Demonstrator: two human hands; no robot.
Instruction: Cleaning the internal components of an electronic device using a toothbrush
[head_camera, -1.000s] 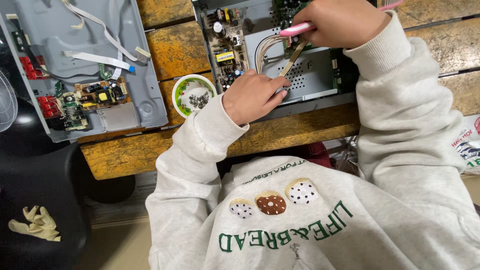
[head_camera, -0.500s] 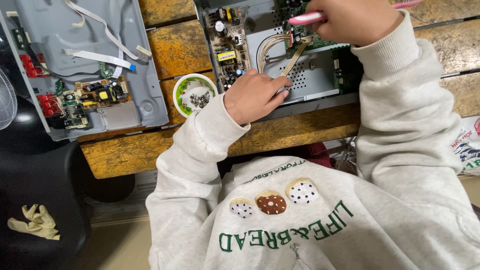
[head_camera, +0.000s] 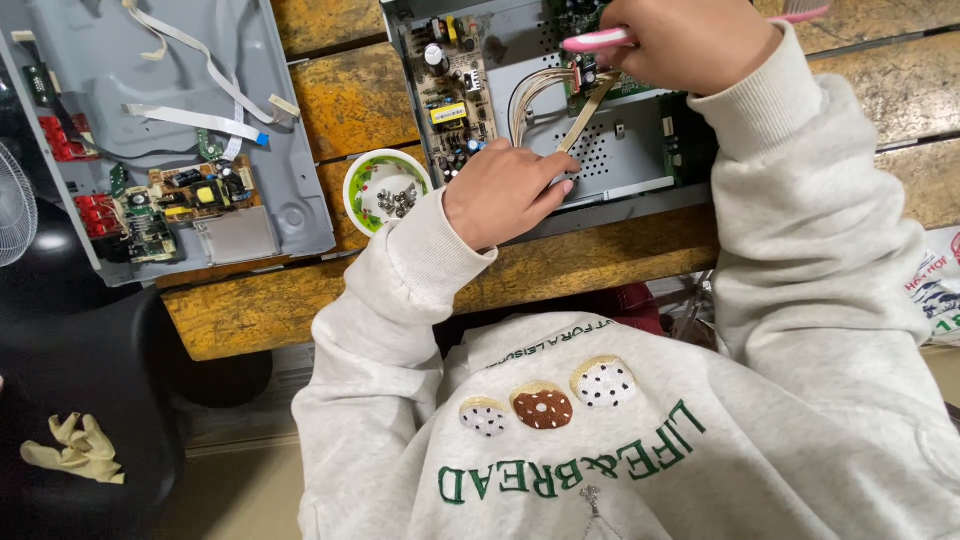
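The right hand (head_camera: 690, 40), gripping a pink tool (head_camera: 600, 40), is lifting slightly; the left hand (head_camera: 505, 190) is staying curled, bracing the metal case (head_camera: 620, 165) below.

A pink tool handle (head_camera: 600, 40) is seen at twelve o'clock. Pale grey is worn on the sweatshirt (head_camera: 640, 440), marked with green lettering and dotted white and brown rounds. At ten o'clock, a grey metal case (head_camera: 280, 190) is laid on yellow-brown wood (head_camera: 350, 95); a white, green-rimmed bowl (head_camera: 360, 185) is shown centre-left.

Bowl of screws (head_camera: 388, 190) between 2 opened chassis (head_camera: 160, 140) (head_camera: 620, 150) on the bench (head_camera: 350, 100)
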